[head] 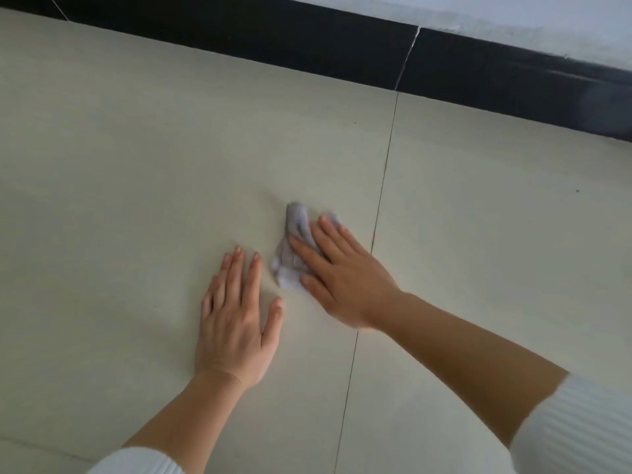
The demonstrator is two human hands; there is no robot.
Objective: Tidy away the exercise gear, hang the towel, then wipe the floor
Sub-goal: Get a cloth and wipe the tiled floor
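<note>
- Right hand [337,268] flat on a crumpled grey cloth [293,248], fingers straight and spread, pressing it onto the pale tile floor [136,165].
- Cloth sits just left of a grout line [383,186], partly under the palm.
- Left hand [236,316] palm-down on bare floor, fingers straight, holding nothing, near the cloth but not touching.
- Black skirting [307,42] along the wall, well apart from both hands.
- White ribbed sleeves [581,425] pushed up both forearms.

A black skirting board [307,46] is seen up top, broken by a pale joint [407,59]; a white wall [513,18] is glimpsed above.
</note>
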